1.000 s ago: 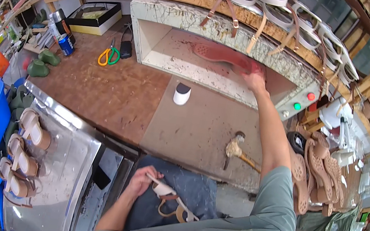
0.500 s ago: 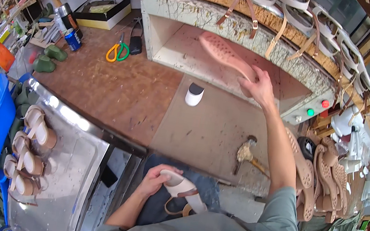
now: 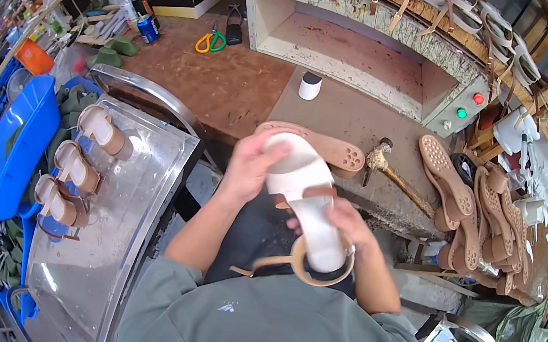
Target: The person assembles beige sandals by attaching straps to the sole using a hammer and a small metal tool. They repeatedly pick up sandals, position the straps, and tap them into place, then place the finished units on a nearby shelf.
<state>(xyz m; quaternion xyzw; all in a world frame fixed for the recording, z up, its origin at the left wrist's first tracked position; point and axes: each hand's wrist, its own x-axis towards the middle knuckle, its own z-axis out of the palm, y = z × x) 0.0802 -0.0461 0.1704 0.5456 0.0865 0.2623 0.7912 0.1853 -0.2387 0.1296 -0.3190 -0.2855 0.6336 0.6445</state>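
An off-white sandal upper on its insole [image 3: 301, 157], with brown strap parts and a loose tan ankle strap [image 3: 297, 269], is held between my two hands in front of my chest. My left hand [image 3: 251, 167] grips its wide toe end, thumb on the upper face. Around the narrower heel half closes my right hand [image 3: 349, 226], slightly blurred, its fingers partly hidden beneath. Just beyond the toe end, a pinkish-tan shoe sole [image 3: 345, 156] lies at the bench's near edge, partly covered by the upper.
A hammer [image 3: 399, 180] lies right of the sole, near piled tan soles [image 3: 442, 185]. A white cup-like piece [image 3: 310, 86] stands before the open box [image 3: 350, 61]. Finished sandals [image 3: 79, 167] sit on the metal table [image 3: 112, 231] at left, beside a blue basin [image 3: 13, 149].
The sole has left my right hand at the box opening and now lies on the bench edge. My right hand has come back onto the sandal upper, which my left hand has raised.
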